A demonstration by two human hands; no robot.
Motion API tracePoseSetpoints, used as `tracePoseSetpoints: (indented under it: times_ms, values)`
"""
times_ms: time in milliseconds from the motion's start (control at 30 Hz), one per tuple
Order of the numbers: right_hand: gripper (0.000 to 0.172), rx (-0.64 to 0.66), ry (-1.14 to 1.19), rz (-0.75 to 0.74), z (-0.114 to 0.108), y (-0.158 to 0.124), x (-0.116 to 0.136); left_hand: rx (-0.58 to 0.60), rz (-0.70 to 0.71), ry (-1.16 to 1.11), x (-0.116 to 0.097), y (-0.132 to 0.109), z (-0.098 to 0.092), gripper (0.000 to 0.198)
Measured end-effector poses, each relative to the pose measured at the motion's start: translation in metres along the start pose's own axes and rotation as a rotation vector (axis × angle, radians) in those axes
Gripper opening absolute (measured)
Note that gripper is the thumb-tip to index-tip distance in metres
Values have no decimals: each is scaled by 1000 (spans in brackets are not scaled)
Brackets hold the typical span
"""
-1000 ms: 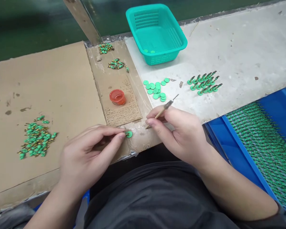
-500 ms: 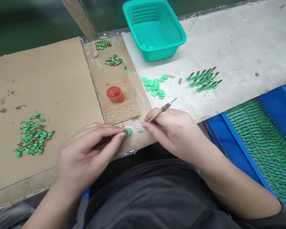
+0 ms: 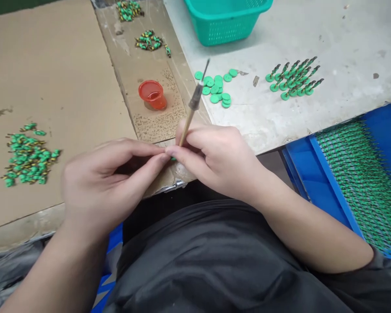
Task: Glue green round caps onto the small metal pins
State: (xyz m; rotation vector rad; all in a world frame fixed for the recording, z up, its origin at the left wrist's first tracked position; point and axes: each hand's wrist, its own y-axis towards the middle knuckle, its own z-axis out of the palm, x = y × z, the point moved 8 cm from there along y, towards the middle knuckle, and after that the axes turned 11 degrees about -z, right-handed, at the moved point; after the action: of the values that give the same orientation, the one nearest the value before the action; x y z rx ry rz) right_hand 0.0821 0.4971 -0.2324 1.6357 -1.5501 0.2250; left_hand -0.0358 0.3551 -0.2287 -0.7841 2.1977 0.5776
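Note:
Over the table's front edge, my left hand (image 3: 107,180) is closed in a pinch, thumb against index finger. A small green disc (image 3: 173,158) pokes out just past its fingertips, mostly hidden. My right hand (image 3: 217,156) is closed round a thin brush-like tool (image 3: 192,104) with a wooden handle, dark collar and fine tip pointing up and away. The right thumb and fingertip meet the left fingertips at the disc; whether they grip it too is hidden. Beyond the hands stands a red cup (image 3: 152,93) with liquid in it, on a speckled cardboard piece (image 3: 150,126).
Loose green discs (image 3: 215,87) lie ahead, before a teal basket (image 3: 230,30). Small green figures on disc bases (image 3: 293,80) stand at right. Piles of small green-and-yellow figures (image 3: 29,158) lie left and at the back (image 3: 149,40). A blue crate (image 3: 335,187) holds rows of green pieces.
My right hand has moved left to meet my left fingertips, and the tool has swung more upright. The disc is now mostly covered. The view has tilted lower.

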Motion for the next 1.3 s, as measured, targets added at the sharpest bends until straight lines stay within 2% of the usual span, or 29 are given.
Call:
tracePoseSetpoints:
  times_ms: [233,533,833,967,1067,1133,1300]
  values:
    - [26,-49,-63,-83,4,-1,2,-30,34,-14,-2,-2,-1,6]
    - [25,-32,-67,-120,5,3,6,-12,132,-7,0,-1,0,4]
    - [19,-11,60,-118,11,8,13,5,158,16,-4,-2,0,8]
    - [24,17,50,-63,13,10,5,0,151,15,-1,-1,0,8]
    - [30,-18,27,-25,5,14,-7,-1,128,14,-1,0,0,5]
    - [34,-33,35,-61,0,16,-10,-15,117,24,-3,-1,-1,5]
    - [34,34,110,-168,1,19,-11,-16,79,40,-8,-3,0,8]
